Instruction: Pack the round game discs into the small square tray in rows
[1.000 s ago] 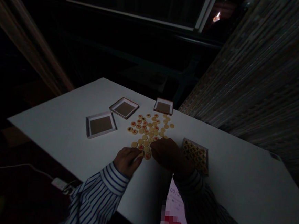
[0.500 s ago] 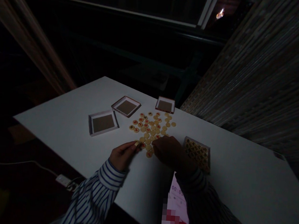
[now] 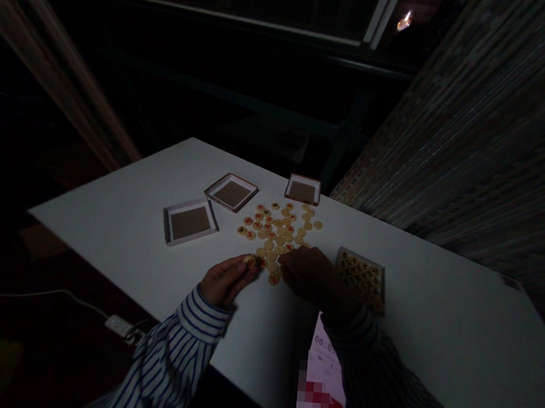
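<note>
Between its fingertips my left hand [image 3: 225, 280] pinches a Chinese chess piece [image 3: 249, 261], its red-marked face turned up. My right hand [image 3: 311, 275] is curled low over the near right side of the scattered round pieces [image 3: 280, 232]; its fingertips are hidden from me, so what they hold, if anything, does not show. Some loose pieces show red or black characters, others a blank side. Just right of my right hand lies a shallow box [image 3: 376, 279] with rows of black-marked pieces, partly covered by my forearm.
Three shallow open boxes without pieces stand beyond: a left one [image 3: 190, 224], a middle one [image 3: 232, 192] and a back one [image 3: 303, 189]. A lit phone [image 3: 324, 365] with a timer lies near the white table's [image 3: 111, 210] front edge. A power strip [image 3: 119, 326] hangs at lower left.
My left hand has turned, so the piece in its fingers now shows its red-marked face. My right hand stays almost where it was over the pieces.
</note>
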`<state>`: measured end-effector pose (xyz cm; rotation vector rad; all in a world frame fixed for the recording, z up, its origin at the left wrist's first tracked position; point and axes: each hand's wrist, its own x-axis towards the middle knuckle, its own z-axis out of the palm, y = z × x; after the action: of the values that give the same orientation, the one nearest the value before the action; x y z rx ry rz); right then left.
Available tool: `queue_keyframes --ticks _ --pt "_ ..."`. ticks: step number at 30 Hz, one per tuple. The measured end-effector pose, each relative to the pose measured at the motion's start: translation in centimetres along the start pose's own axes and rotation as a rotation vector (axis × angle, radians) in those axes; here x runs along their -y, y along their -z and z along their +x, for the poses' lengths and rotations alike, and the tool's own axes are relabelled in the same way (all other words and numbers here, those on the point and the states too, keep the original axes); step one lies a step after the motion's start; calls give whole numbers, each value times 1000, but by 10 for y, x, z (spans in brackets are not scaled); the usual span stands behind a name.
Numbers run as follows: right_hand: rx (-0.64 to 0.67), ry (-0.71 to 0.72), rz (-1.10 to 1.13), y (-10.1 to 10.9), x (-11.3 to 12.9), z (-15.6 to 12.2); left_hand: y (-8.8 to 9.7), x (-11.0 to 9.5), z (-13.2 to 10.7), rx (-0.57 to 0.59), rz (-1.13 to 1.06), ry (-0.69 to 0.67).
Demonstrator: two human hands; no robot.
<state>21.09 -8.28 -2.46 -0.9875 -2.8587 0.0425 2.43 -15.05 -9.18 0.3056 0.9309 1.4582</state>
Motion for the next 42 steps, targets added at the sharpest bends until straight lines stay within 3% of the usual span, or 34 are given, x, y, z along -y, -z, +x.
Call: queue_keyframes --ticks 12,34,42 --pt "5 -3 0 7 3 -1 -8 -3 -4 -93 60 -9" --pt "-48 -52 5 28 -4 -17 -8 10 4 -67 201 -157" --pt "-71 -79 -30 26 -18 -26 -23 4 3 -58 216 -95"
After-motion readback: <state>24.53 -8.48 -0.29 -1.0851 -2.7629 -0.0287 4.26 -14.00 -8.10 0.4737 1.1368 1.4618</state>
